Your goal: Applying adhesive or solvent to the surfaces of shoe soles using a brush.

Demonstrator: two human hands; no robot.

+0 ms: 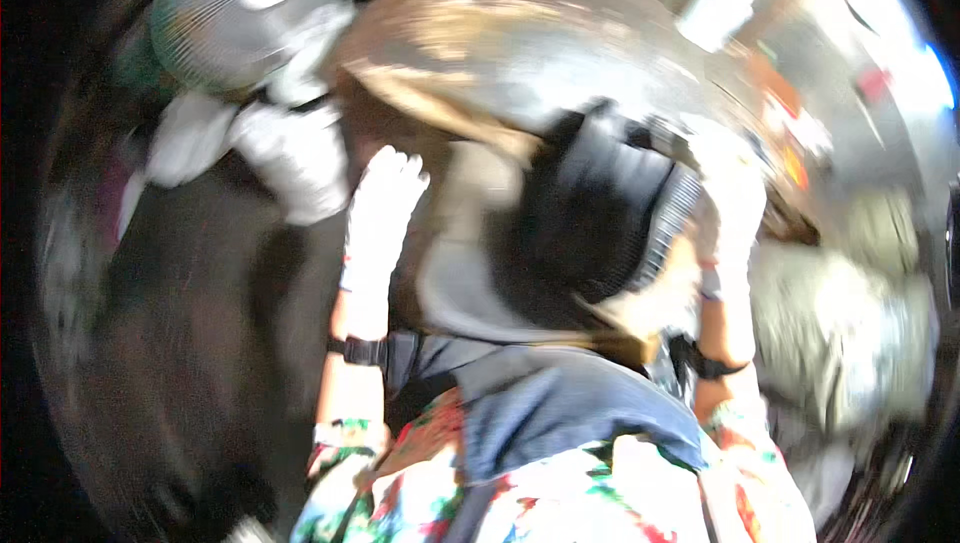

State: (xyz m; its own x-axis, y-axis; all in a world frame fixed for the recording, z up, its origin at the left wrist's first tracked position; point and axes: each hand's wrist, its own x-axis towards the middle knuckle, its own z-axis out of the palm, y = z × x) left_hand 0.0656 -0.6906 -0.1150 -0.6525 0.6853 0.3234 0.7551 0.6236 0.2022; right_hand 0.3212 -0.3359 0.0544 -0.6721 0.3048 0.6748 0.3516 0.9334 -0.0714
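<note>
blurred fan (262, 5) behind; gloved left hand (380, 213) raised (fingers open), right hand (735, 213) on black object (600, 213).

Blurred view, few packages or labels readable.
White boxy package (714, 11) up right of the fan (262, 5); farther right, orange-red label-like patches (790, 158) and a small pink one (873, 83), details smeared.

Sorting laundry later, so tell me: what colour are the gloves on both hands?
White, on the left hand and right hand; head view, though blurred.

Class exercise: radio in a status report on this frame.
Left hand, white-gloved, open, empty. Right hand gripping black padded fabric bundle. Frame blurred; nothing visibly in the way.
</note>
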